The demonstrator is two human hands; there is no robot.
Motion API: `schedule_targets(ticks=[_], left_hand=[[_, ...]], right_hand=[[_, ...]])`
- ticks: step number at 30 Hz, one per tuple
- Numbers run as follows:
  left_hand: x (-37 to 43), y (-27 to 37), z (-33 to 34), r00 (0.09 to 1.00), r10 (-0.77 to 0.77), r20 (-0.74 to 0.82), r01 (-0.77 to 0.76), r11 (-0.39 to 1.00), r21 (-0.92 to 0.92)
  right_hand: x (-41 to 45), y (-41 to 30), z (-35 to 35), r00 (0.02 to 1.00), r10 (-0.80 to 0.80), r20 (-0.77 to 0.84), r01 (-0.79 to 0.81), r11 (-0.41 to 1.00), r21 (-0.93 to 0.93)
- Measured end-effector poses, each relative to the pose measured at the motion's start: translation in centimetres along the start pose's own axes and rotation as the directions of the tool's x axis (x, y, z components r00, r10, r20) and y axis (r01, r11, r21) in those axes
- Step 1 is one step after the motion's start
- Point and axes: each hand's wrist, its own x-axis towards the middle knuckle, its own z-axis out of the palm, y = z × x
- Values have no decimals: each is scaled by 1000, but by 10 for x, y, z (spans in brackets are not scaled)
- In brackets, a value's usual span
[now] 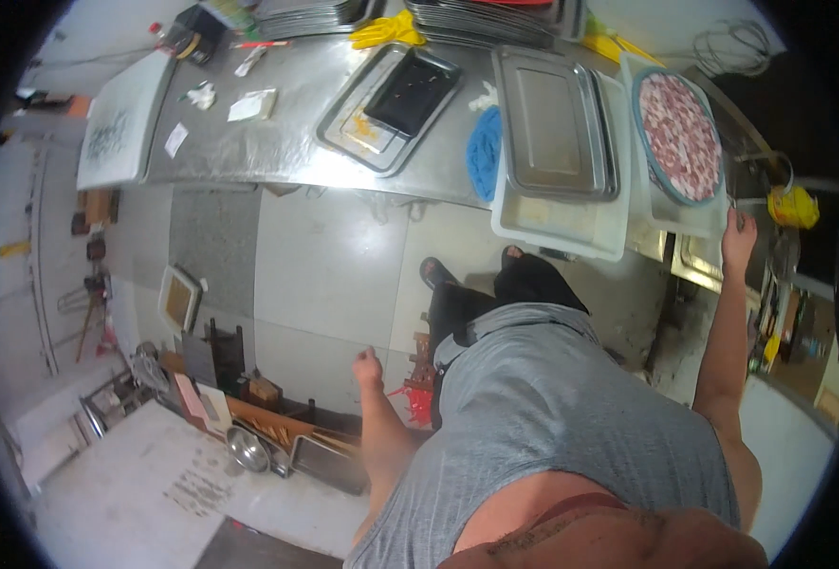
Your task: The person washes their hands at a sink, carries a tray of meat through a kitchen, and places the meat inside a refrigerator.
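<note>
My left hand (367,368) hangs low at my side over the tiled floor, fingers curled, with nothing visible in it. On the other side, my right hand (739,238) is stretched out beside the front right corner of a white plastic tub (679,220). Whether its fingers touch the tub or hold something small is not clear. A blue-rimmed round basin (679,135), full of cut raw meat, rests tilted on that tub. Left of it, stacked metal trays (547,128) lie across a second white tub (561,231).
The steel worktable (248,153) carries a metal tray (384,153) with a black tray (412,96), a blue cloth (485,153), yellow gloves (391,30) and a white board (120,128). A yellow container (793,206) hangs right. Behind me are a metal bowl (247,448) and a stool (419,363).
</note>
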Motion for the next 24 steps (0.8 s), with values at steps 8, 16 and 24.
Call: schedule_targets(ticks=[8,16,24], left_hand=[[69,171,-22,977,213,30,-211,977,-39],[26,285,39,784,505,360,-588,791,171],[74,155,21,790,485,376,-610,690,390]], right_hand=[[-128,51,15,966,212,-149,-258,731,-632],[-242,194,50,781,407,474,-246,898,-365],[-227,179,98,696,489,525,-360,871,-334]])
